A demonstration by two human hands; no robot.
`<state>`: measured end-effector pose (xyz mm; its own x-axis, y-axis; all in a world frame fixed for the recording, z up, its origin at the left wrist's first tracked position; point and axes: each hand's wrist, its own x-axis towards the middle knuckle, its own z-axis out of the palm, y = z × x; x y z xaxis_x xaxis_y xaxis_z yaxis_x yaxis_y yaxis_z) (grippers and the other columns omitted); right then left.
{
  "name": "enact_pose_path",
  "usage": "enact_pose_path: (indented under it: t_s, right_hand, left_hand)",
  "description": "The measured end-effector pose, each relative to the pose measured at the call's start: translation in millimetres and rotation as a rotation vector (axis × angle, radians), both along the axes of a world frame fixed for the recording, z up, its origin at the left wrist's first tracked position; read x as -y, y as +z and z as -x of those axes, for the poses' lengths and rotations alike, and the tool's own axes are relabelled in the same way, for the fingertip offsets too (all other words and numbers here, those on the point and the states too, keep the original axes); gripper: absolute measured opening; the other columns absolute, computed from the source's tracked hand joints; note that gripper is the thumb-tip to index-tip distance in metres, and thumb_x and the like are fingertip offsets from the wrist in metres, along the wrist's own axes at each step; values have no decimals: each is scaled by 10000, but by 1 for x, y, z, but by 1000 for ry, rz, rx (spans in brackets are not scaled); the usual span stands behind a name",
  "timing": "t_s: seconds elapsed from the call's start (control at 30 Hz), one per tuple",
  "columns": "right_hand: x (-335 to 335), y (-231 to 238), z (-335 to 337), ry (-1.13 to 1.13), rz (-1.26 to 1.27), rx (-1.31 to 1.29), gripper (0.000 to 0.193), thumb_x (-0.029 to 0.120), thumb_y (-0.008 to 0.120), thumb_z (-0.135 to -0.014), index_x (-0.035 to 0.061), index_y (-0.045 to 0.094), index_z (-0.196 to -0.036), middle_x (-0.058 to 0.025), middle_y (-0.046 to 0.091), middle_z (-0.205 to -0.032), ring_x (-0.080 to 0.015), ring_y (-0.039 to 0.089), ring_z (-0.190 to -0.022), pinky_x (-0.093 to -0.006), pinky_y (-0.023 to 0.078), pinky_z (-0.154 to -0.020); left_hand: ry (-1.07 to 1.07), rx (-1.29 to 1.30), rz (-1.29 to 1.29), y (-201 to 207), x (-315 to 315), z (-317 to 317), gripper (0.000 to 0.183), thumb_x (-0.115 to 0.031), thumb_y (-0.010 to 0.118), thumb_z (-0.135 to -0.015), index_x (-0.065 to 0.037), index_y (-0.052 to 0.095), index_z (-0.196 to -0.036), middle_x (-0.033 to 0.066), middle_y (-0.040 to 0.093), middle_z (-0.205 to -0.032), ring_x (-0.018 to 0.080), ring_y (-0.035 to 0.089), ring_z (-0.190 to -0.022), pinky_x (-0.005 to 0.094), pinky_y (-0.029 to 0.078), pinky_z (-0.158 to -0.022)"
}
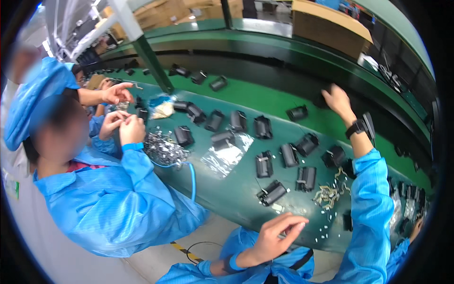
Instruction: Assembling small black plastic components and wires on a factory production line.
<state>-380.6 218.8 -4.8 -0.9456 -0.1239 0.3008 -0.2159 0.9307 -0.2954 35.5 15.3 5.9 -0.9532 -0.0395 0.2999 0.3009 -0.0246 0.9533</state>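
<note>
My left hand (pixel 279 239) hovers over the near table edge, thumb and fingers pinched together; whatever is between the tips is too small to make out. My right hand (pixel 338 102) reaches far across the table to the dark strip beyond the green band. Its fingers are curled over a dark shape I cannot make out. Nearest my left hand lies a black cylindrical housing (pixel 272 193) with a thin wire. Around it are more black housings (pixel 306 179), a heap of beige cable pieces (pixel 326 196) and small white pieces (pixel 323 227).
At left a co-worker in a blue smock (pixel 113 203) handles something small beside a pile of small metal parts (pixel 165 147). A clear plastic bag (pixel 227 156) lies mid-table under a housing. A green post (pixel 153 64) rises at the far side; a cardboard box (pixel 331 28) stands behind.
</note>
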Motion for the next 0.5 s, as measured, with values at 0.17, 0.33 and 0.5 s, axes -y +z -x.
enact_pose_path:
  t_s: [0.17,0.33,0.5]
  right_hand:
    - [109,9,-27,280,-111,311,366,254,725,-790,-71,721,-959,-289,724,-1031,-430,715,-998,-474,584,-855]
    - [64,-6,-19,141,-21,252,317,102,659,-822,-64,676,-1092,-348,657,-1185,-483,650,-1119,-509,559,-931]
    - [34,85,-112,401,96,-7,198,158,650,-898,-13,709,-980,-164,715,-792,-283,687,-725,-371,547,-698]
  left_hand:
    - [5,30,31,3,3,-5,139,36,692,-918,-13,739,-1039,56,658,-800,101,564,-642,240,444,-570]
    - [-51,32,83,-5,3,-3,126,48,684,-901,11,733,-1011,73,660,-774,121,595,-654,246,448,-567]
    - [51,40,64,-22,21,-12,143,56,608,-945,64,673,-1073,107,653,-875,134,616,-721,248,485,-647]
